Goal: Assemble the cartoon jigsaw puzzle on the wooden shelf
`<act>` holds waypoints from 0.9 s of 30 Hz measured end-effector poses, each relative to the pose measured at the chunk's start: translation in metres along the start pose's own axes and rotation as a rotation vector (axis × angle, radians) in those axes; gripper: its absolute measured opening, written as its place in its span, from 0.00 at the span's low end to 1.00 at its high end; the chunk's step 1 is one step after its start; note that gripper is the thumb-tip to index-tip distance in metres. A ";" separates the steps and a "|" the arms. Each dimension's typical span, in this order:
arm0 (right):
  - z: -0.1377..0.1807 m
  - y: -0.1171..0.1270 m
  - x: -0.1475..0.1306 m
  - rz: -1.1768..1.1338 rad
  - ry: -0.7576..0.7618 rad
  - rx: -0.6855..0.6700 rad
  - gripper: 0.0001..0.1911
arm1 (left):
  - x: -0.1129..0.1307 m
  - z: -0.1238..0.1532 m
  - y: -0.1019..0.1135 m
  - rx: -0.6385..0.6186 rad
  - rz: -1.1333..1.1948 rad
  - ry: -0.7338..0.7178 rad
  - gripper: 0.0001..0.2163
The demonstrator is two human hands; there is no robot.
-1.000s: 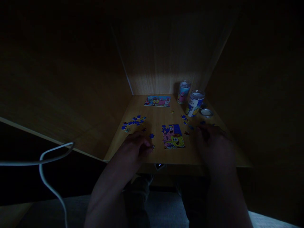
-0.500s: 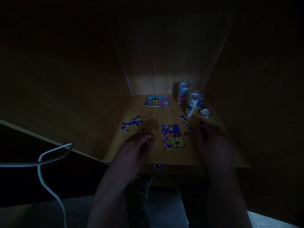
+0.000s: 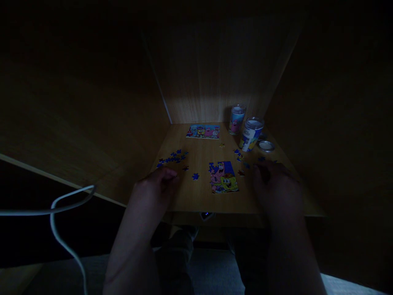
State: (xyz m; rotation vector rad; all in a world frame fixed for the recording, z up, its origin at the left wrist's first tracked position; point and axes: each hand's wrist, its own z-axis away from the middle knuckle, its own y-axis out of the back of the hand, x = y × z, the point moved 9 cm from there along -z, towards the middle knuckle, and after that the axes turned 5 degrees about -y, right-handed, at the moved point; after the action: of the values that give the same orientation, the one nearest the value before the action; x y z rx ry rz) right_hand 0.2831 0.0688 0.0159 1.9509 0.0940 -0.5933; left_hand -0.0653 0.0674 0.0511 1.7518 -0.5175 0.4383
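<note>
A partly joined cartoon jigsaw puzzle (image 3: 227, 182) lies flat between my hands. My left hand (image 3: 155, 186) hovers over the left of the board, fingers loosely bent and no piece visible in them. Just beyond it is a pile of blue puzzle pieces (image 3: 175, 157). A single blue puzzle piece (image 3: 195, 176) rests between that hand and the joined puzzle. My right hand (image 3: 276, 186) is at the right, thumb and forefinger curled together; their tips are dark, so anything between them is hidden. Close to it lie a reddish-brown piece (image 3: 241, 173) and a dark blue piece (image 3: 261, 158).
A finished puzzle picture (image 3: 203, 131) lies at the back. Two clear-topped cans, a pink-and-blue one (image 3: 236, 119) and a wider one (image 3: 251, 134), stand back right beside a round lid (image 3: 266, 146). Wooden panels enclose the board; a white cable (image 3: 58, 237) hangs at left.
My left hand has moved left, away from the joined puzzle, and the blue piece by its fingers now lies on the board. My right hand has hardly moved.
</note>
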 end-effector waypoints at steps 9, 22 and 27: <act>0.000 -0.001 0.001 0.012 0.008 0.006 0.18 | -0.011 -0.009 -0.008 0.052 0.049 0.052 0.10; -0.001 -0.001 0.001 0.013 0.011 0.003 0.18 | -0.020 -0.013 -0.005 0.185 -0.309 -0.021 0.09; 0.000 0.000 0.002 0.018 -0.003 0.000 0.19 | 0.001 -0.012 -0.021 0.158 -0.210 -0.246 0.12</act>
State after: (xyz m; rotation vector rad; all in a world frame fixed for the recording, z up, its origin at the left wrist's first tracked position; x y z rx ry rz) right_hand 0.2844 0.0688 0.0149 1.9489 0.0740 -0.5843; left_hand -0.0527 0.0830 0.0372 2.0022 -0.4748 0.1181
